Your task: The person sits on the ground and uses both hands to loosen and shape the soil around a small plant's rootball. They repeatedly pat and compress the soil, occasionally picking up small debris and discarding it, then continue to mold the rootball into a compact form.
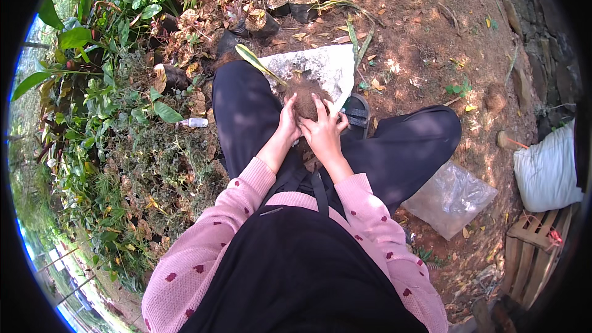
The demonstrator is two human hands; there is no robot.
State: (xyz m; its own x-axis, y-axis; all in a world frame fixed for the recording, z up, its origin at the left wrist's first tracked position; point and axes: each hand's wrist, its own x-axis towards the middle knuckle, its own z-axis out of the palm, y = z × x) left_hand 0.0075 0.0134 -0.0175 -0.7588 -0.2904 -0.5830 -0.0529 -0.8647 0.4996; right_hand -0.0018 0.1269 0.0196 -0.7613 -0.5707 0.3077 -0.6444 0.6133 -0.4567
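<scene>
1. Far left, a dense bank of green plants (92,95), with dry brown leaves mixed in toward its right side.
2. At the edge of the planting, a small white bottle (196,123) lying on its side.
3. Left of centre, a bent leg in dark trousers (243,102).
4. Next, the left hand (288,123), in a pink sleeve (237,194): fingers curved and cupped against the near left side of a brown fibrous ball (306,102).
5. At centre, between the knees, that ball, with a long yellow-edged green leaf (256,61) reaching up-left from it; behind, a dirt-smeared white sheet (333,65) on the ground.
6. Just right, the right hand (322,134): fingers slightly spread, gripping the ball's near right side.
7. Close by, a dark sandal (357,114).
8. Farther right, a clear plastic bag (450,200) on bare soil.
9. Far right, a white sack (546,169) above a wooden crate (533,253).
</scene>
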